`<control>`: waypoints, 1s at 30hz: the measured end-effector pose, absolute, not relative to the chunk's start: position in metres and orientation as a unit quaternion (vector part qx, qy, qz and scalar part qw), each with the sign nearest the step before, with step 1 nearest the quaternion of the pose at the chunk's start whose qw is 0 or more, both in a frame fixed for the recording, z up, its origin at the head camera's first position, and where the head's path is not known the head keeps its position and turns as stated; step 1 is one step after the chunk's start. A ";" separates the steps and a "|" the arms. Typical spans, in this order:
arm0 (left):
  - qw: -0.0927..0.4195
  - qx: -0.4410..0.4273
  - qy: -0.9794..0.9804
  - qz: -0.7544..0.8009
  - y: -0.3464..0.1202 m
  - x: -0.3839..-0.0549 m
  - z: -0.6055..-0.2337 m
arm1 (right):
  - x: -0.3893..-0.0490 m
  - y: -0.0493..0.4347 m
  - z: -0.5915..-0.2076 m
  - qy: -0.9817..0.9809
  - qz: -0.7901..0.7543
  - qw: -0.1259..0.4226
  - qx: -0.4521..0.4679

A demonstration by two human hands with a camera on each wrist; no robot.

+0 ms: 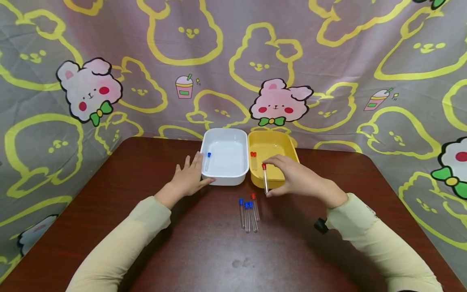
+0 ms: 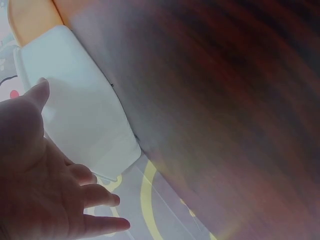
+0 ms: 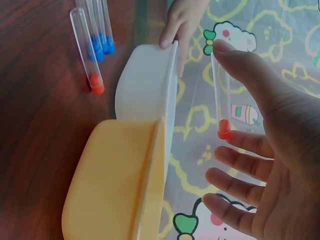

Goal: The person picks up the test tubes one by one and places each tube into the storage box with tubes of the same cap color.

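Between thumb and index finger, my right hand [image 1: 300, 178] pinches a clear test tube [image 3: 222, 95] by its two ends, its red cap at the index fingertip. The tube is held up over the near edge of the yellow bin [image 1: 274, 184]. Inside that bin are red-capped tubes [image 1: 253, 154]. My left hand [image 1: 187, 176] rests against the left side of the white bin [image 1: 230, 181], fingers spread and straight, thumb at the near wall. A blue-capped tube [image 1: 208, 160] lies in the white bin. In front of the bins lie several blue-capped tubes [image 1: 247, 221] and one red-capped tube [image 1: 255, 207].
The two bins stand side by side at the back of the dark wooden table [image 1: 204, 251]. Behind them hangs a patterned curtain [image 1: 219, 73]. A small black object [image 1: 321, 226] shows at the right sleeve's cuff.
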State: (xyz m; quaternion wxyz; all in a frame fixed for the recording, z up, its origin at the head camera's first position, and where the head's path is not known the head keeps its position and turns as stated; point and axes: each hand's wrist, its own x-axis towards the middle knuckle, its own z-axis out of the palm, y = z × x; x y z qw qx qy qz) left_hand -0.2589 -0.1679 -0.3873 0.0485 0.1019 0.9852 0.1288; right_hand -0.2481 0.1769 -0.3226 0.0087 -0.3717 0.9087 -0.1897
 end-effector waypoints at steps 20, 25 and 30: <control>0.047 0.103 0.985 0.127 -0.167 -0.259 -0.386 | -0.281 0.178 -0.328 0.912 -0.220 0.021 -0.344; 0.042 0.107 0.986 0.124 -0.167 -0.259 -0.386 | -0.294 0.181 -0.331 0.916 -0.218 0.023 -0.335; 0.041 0.107 0.986 0.124 -0.168 -0.258 -0.387 | -0.306 0.182 -0.332 0.916 -0.219 0.036 -0.334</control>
